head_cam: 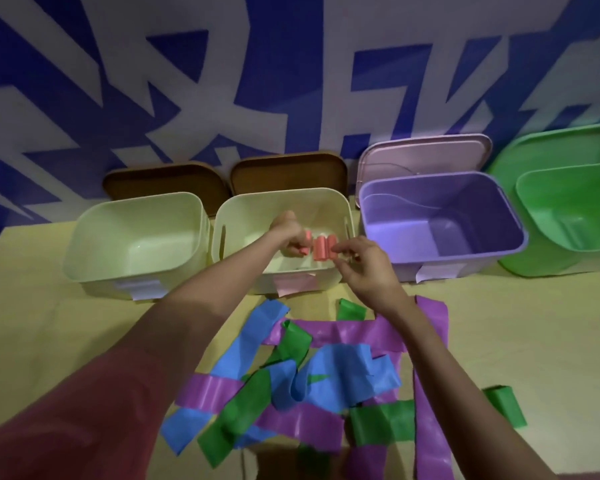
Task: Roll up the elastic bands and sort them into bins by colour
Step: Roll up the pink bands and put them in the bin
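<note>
Along the back of the desk (499, 323) sit four bins: a cream bin (84, 251) far left, then a second cream bin (219, 251). Over that one the left hand (290, 233) reaches in, fingers curled around a pink roll (305, 244). Beside it, a second pink roll (323, 252), the right hand (368, 268) pinching its right end at the fingertips. Further right, a purple bin (492, 252), then a green bin (534, 265) at the edge. Nearer on the desk, blue, green and purple bands (312, 386) lie tangled, unrolled, under both forearms.
</note>
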{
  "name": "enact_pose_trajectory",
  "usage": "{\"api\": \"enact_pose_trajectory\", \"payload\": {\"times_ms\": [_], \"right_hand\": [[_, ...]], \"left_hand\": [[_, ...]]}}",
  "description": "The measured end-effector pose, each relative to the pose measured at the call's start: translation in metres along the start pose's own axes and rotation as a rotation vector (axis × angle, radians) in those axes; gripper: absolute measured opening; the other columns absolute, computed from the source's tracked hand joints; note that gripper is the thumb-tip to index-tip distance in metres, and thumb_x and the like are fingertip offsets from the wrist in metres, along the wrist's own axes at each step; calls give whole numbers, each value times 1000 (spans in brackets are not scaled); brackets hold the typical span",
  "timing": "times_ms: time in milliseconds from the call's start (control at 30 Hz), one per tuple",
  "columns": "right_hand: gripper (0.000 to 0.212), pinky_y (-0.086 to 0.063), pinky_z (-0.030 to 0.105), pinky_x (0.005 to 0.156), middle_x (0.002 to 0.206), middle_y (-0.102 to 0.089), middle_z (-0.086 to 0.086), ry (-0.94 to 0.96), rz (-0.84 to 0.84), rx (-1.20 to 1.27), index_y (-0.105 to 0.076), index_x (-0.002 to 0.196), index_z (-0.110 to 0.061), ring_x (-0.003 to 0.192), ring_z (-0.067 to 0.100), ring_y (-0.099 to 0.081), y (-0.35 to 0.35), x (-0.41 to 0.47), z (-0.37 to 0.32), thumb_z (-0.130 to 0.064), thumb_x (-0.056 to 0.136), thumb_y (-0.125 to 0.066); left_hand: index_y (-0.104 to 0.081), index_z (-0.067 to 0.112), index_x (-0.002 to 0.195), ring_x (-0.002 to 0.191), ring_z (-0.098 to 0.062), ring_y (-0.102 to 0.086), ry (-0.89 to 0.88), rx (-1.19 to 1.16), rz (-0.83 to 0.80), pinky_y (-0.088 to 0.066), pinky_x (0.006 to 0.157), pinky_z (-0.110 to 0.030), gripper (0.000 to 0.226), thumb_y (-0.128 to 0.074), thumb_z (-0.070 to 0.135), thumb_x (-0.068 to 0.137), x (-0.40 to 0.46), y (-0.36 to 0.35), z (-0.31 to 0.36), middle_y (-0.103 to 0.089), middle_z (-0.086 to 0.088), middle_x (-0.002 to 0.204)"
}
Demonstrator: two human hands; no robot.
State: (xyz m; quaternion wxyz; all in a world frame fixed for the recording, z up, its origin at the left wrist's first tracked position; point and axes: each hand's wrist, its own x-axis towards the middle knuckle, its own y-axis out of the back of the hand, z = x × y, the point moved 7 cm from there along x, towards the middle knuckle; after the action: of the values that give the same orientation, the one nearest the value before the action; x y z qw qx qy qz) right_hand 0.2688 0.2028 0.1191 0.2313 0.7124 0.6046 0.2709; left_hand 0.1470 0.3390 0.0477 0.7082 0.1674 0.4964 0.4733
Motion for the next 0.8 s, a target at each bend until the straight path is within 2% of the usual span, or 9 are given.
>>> {"api": "enact_pose_trajectory", "payload": {"times_ms": [33, 100, 167, 233, 333, 433, 667, 733, 800], "right_hand": [[14, -36, 23, 76, 97, -65, 14, -14, -4, 1, -70, 100, -3, 91, 28, -58, 0, 1, 1, -7, 88, -64], [15, -36, 24, 77, 97, -64, 13, -26, -8, 3, -70, 101, -4, 89, 26, -57, 0, 2, 2, -9, 88, -64], [15, -35, 22, 74, 95, -63, 11, -29, -8, 5, -70, 101, -5, 84, 22, -54, -1, 2, 2, -10, 89, -64], [15, -32, 19, 71, 91, -59, 5, -29, -13, 1, -69, 102, -6, 81, 14, -48, -1, 2, 1, -12, 90, -63], [15, -28, 17, 68, 89, -52, -2, -31, -14, -8, -69, 103, -7, 81, 11, -45, 0, 3, 1, -13, 90, -63], [16, -30, 19, 71, 90, -51, -2, -39, -23, -10, -69, 104, -7, 83, 12, -45, 1, 4, 1, -13, 91, -62], [18, -37, 22, 74, 96, -59, 3, -53, -39, 7, -69, 106, -8, 84, 12, -48, 1, 6, -1, -16, 92, -61], [19, -43, 26, 78, 100, -61, 6, -50, -36, 17, -68, 108, -9, 85, 13, -50, 3, 5, -2, -14, 91, -61], [20, -49, 36, 85, 100, -57, 6, -36, -18, 41, -67, 110, -8, 87, 16, -53, 7, 2, -2, -12, 91, -62]], "left_hand": [[-56, 9, 77, 34, -8, -57, 2, 2, -2, -46, 34, -21, 24, -80, 10, 74, 1, -2, 0, -63, -6, 62], [-57, 9, 81, 52, -13, -67, 1, -1, 7, -59, 53, -30, 26, -81, 14, 73, 4, -5, 0, -67, -7, 69], [-62, 6, 85, 61, -17, -71, 10, -7, 4, -61, 60, -35, 25, -82, 13, 72, 7, -9, -2, -71, -10, 74], [-62, 4, 86, 63, -18, -72, 17, -28, -14, -61, 61, -36, 23, -81, 10, 73, 12, -14, -4, -71, -12, 75], [-61, 5, 80, 63, -18, -71, 18, -24, -1, -61, 61, -36, 20, -80, 9, 74, 16, -17, -5, -70, -11, 73], [-57, 6, 73, 59, -18, -69, 10, -9, -7, -60, 60, -33, 25, -81, 11, 73, 19, -18, -5, -68, -10, 69], [-54, 7, 74, 56, -16, -62, -2, 33, -98, -58, 62, -32, 36, -84, 26, 71, 22, -17, -8, -64, -7, 66], [-56, 6, 77, 60, -19, -60, -1, 28, -148, -53, 58, -31, 39, -82, 35, 73, 21, -12, -11, -65, -8, 70], [-57, 6, 82, 60, -19, -57, -6, -37, -151, -48, 56, -30, 36, -74, 39, 81, 19, -3, -16, -65, -9, 76]]}}
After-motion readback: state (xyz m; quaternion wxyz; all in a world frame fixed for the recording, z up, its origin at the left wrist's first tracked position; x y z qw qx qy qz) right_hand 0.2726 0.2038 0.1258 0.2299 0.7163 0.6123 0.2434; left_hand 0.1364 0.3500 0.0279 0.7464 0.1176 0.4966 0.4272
